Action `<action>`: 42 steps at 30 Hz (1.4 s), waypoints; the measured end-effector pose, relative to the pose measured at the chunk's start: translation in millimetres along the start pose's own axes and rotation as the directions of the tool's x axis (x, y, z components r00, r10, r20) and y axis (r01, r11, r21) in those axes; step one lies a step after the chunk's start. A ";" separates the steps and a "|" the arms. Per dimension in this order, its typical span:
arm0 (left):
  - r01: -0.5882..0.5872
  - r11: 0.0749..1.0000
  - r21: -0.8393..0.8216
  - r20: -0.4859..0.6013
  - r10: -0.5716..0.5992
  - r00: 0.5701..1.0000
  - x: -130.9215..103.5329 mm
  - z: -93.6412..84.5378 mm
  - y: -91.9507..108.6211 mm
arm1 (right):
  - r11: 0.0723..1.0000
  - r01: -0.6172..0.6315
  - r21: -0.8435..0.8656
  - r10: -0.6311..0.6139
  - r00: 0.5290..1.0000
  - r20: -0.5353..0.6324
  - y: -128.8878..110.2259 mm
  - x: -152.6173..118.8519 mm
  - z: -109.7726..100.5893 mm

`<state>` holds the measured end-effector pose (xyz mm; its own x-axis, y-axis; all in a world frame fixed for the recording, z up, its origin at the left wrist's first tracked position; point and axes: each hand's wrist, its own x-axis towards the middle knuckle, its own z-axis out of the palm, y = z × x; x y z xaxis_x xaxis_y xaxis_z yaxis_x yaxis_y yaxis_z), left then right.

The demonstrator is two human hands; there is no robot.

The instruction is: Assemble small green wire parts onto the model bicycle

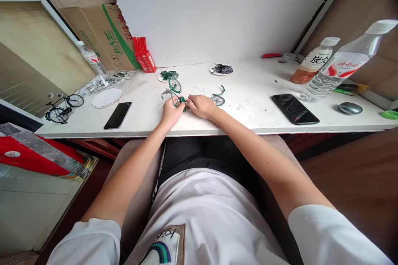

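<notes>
A small green model bicycle (pixel 174 86), with its front wheel and handlebars pointing away from me, is held low over the white table. My left hand (pixel 172 112) is closed round its frame. Close beside it, my right hand (pixel 200 106) pinches at the rear of the frame; the fingertips hide the exact part. Just right of my right hand lie a loose green wheel (pixel 217 100) and a curved green fender piece (pixel 222 90). Behind the bicycle, green parts (pixel 169 75) are heaped on a small white plate.
A finished black model bicycle (pixel 59 107), a white plate (pixel 107 97) and a phone (pixel 118 115) are at left. Black parts (pixel 222 69) sit at the back. On the right are another phone (pixel 294 109), a mouse (pixel 350 108) and two bottles (pixel 342 64).
</notes>
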<state>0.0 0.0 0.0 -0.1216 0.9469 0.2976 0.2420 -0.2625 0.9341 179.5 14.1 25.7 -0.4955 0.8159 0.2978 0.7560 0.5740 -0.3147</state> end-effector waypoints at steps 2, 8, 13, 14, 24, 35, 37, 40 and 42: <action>0.008 1.000 -0.009 0.003 -0.008 1.000 -0.6 0.3 1.9 | 0.999 -0.033 0.017 0.034 0.999 -0.022 0.9 0.9 1.8; 0.032 0.999 -0.036 -0.001 -0.032 0.999 -1.8 0.9 6.3 | 0.997 0.016 0.074 -0.011 0.998 -0.061 4.7 2.4 4.5; 0.015 0.998 -0.064 0.013 -0.014 1.000 -1.7 1.6 6.0 | 0.992 0.054 0.110 -0.043 0.994 -0.101 4.3 0.6 1.0; 0.011 0.998 -0.069 0.016 -0.010 1.000 -1.6 1.7 5.5 | 0.991 0.060 0.117 -0.046 0.993 -0.113 4.1 0.3 0.3; -0.032 0.997 -0.067 0.041 0.034 0.999 -3.7 1.4 5.6 | 0.999 -0.030 0.020 0.031 0.995 -0.091 1.9 -0.3 -3.5; -0.038 0.992 -0.119 0.057 0.045 0.997 -3.9 3.6 3.1 | 0.960 -0.019 0.280 0.058 0.990 -0.132 7.2 2.0 -2.1; -0.041 0.990 -0.132 0.060 0.049 0.997 -5.0 3.8 5.0 | 0.938 0.037 0.344 0.007 0.992 -0.124 10.8 3.3 -0.3; -0.045 0.987 -0.152 0.065 0.056 0.996 -6.6 4.0 8.1 | 0.905 0.105 0.412 -0.052 0.989 -0.138 14.4 4.6 2.1; -0.046 0.985 -0.164 0.070 0.058 0.996 -7.2 4.2 9.5 | 0.896 0.107 0.431 -0.045 0.987 -0.152 14.9 4.8 2.6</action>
<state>7.3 -8.6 5.9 -0.0402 0.9407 0.3367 0.0857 -0.3325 0.9392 187.3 26.8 20.2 -0.4584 0.7692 0.4452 0.4394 0.6316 -0.6388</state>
